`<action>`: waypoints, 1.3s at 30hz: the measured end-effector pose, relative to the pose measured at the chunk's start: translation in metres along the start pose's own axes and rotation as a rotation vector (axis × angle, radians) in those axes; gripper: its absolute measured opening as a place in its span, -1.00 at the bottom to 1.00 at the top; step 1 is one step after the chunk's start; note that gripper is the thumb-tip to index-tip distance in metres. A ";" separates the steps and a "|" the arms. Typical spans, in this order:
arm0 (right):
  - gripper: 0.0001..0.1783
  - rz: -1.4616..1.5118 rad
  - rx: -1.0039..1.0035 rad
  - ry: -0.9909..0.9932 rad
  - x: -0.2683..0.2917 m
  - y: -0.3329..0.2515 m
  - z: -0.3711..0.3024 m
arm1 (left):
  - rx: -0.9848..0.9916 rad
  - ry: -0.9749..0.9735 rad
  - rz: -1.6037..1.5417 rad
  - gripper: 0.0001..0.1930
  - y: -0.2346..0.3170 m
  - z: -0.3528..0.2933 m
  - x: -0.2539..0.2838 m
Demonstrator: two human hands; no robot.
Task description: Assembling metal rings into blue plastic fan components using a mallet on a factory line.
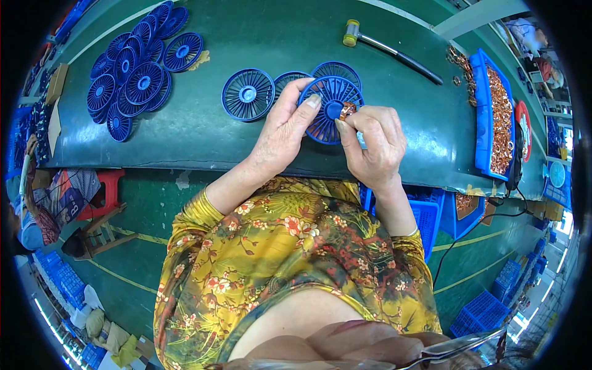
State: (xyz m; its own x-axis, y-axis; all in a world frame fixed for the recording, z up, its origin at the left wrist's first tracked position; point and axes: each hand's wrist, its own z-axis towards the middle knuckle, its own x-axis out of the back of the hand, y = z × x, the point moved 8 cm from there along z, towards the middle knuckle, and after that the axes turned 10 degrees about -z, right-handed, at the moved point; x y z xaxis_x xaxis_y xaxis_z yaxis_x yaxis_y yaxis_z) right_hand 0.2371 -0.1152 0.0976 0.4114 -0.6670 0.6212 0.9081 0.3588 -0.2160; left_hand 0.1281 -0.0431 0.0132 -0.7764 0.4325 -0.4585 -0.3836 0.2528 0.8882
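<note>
In my left hand [287,120] is a round blue plastic fan grille [324,126] with radial slots, pinched at its left rim and raised over the table. My right hand [374,139] pinches a copper-coloured ring [347,111] between thumb and fingers, right beside the solid blue hub at the grille's middle. Whether the ring touches the hub cannot be told. Close behind lie further blue grilles: one flat to the left [248,94], one partly hidden by my left hand [288,81], and one behind the held one [338,71].
A heap of blue grilles [143,82] lies at the table's far left. A mallet [391,50] with a yellow head and black handle rests at the back right. At right stands a blue tray [483,117] full of copper rings, more rings spilled beside it. Blue crates [425,213] sit below the table edge.
</note>
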 end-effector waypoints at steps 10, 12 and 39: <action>-0.80 -0.063 0.002 -0.218 -0.017 -0.004 -0.002 | -0.254 -0.001 0.384 -0.62 0.016 -0.008 -0.009; -0.81 -0.068 -0.019 -0.264 -0.019 -0.003 -0.004 | -0.289 -0.008 0.440 -0.62 0.017 -0.010 -0.012; -0.44 1.066 -0.696 -0.344 -0.005 0.064 -0.058 | -0.342 -0.436 0.584 -0.50 0.006 -0.014 -0.073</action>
State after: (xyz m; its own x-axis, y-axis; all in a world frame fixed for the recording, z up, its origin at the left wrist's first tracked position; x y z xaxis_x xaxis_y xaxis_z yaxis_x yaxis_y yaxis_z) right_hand 0.2976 -0.1267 0.0370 0.9986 -0.0319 0.0425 0.0461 0.1234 -0.9913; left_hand 0.1756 -0.0849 0.0529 -0.6605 0.7300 0.1753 -0.1628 -0.3671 0.9158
